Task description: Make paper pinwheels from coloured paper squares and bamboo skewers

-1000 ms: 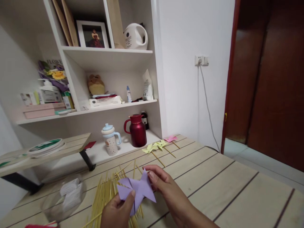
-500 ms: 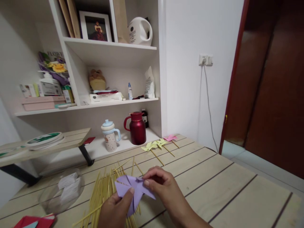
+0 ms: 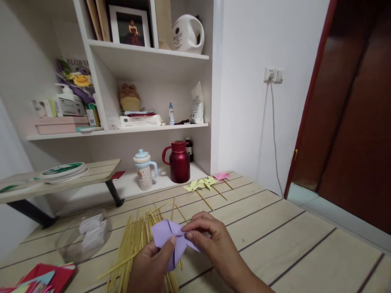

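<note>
A purple paper pinwheel (image 3: 161,233), its flaps folded toward the centre, is held above the wooden table. My left hand (image 3: 149,266) pinches its lower left side, with the thumb pressed near the middle. At its right side my right hand (image 3: 214,242) grips a flap between thumb and fingertips. A loose pile of thin yellowish sticks (image 3: 130,238) lies beneath the pinwheel and my left hand, which partly hide it. Farther back on the table rest yellow-green paper pinwheels (image 3: 207,182) and a pink pinwheel (image 3: 221,176), each on a stick.
A round clear container (image 3: 65,244) holding white packets stands left of the sticks. Colored paper (image 3: 58,278) lies at the lower left. Behind the slatted table (image 3: 275,248) are a red thermal jug (image 3: 179,162), a speckled cup (image 3: 145,177) and a low wooden stand (image 3: 100,169).
The view has shifted, and more of the colored paper shows at lower left. The pinwheel's upper left flap now looks rounder and more curled. Both hands keep hold of the pinwheel.
</note>
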`<state>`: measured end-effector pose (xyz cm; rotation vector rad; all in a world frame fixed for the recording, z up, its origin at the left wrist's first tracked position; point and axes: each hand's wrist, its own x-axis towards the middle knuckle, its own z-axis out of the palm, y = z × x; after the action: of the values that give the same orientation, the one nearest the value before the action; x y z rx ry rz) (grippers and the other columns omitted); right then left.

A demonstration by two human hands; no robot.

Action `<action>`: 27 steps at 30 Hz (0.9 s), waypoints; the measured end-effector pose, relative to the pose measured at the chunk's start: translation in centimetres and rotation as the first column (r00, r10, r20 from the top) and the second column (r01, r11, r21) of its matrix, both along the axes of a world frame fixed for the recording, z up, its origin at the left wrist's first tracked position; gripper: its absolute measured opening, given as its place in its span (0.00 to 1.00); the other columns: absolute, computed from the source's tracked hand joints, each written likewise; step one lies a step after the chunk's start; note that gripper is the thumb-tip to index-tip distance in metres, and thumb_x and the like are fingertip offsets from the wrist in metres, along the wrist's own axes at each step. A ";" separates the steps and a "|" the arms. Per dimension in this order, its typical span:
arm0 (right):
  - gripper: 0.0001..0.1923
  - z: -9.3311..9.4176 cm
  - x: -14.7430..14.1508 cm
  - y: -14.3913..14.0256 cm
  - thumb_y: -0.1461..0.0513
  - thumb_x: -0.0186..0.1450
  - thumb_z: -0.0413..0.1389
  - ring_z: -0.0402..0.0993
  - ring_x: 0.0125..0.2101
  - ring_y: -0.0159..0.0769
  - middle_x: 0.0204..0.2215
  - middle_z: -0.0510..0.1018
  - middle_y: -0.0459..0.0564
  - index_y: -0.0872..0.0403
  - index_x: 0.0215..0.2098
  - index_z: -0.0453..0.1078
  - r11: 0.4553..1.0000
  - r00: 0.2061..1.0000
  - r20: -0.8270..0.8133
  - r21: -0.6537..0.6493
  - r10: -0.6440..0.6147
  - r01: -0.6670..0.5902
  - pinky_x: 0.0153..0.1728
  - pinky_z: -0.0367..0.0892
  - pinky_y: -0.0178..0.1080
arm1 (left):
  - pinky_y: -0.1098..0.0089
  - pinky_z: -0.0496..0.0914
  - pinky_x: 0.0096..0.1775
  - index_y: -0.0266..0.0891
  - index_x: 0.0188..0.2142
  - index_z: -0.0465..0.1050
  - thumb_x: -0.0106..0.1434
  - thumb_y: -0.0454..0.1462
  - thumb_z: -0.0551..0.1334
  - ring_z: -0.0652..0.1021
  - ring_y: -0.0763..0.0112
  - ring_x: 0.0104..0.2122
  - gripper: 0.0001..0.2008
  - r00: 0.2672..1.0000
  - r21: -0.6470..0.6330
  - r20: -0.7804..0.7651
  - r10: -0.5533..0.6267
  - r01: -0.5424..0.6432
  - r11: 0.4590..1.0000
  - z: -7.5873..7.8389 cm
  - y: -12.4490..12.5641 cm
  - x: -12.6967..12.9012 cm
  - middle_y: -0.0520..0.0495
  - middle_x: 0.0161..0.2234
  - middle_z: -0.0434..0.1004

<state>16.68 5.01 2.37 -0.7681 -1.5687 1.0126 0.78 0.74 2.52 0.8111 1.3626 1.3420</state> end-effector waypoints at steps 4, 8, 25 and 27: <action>0.05 -0.1 0.1 -0.1 0.62 0.61 0.62 0.72 0.38 0.41 0.32 0.74 0.49 0.47 0.32 0.82 1.000 1.000 0.022 0.009 0.020 -0.020 0.40 0.66 0.42 | 0.66 0.69 0.35 0.28 0.30 0.81 0.44 0.46 0.72 0.78 0.60 0.29 0.21 0.996 -0.005 -0.068 0.052 -0.053 0.999 0.3 -0.2 0.0 0.39 0.27 0.83; 0.07 0.1 0.2 -0.2 0.63 0.61 0.62 0.72 0.39 0.42 0.33 0.73 0.49 0.46 0.32 0.82 1.000 0.998 0.051 0.016 0.025 -0.026 0.41 0.66 0.43 | 0.68 0.68 0.33 0.30 0.26 0.80 0.42 0.44 0.71 0.77 0.63 0.26 0.17 0.993 0.002 -0.073 0.094 -0.095 0.996 1.2 -0.3 0.6 0.43 0.23 0.81; 0.12 0.5 0.3 -0.4 0.54 0.66 0.57 0.72 0.40 0.42 0.40 0.78 0.51 0.48 0.43 0.78 0.992 0.993 -0.044 -0.066 0.107 -0.110 0.41 0.65 0.42 | 0.65 0.69 0.35 0.32 0.26 0.81 0.42 0.47 0.71 0.79 0.57 0.30 0.19 0.978 -0.003 -0.180 0.104 -0.106 0.994 0.9 0.0 0.3 0.40 0.26 0.83; 0.14 0.4 0.4 0.0 0.51 0.67 0.55 0.72 0.37 0.40 0.36 0.78 0.50 0.50 0.42 0.76 0.986 0.985 -0.157 -0.143 0.065 -0.088 0.39 0.65 0.40 | 0.64 0.70 0.36 0.32 0.28 0.82 0.42 0.47 0.72 0.80 0.55 0.31 0.19 0.975 0.000 -0.201 0.090 -0.092 0.996 0.5 0.1 0.0 0.40 0.27 0.84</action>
<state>17.10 4.99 2.73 -0.7189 -1.4122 1.2281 0.77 0.82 3.06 0.9067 1.5795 1.3514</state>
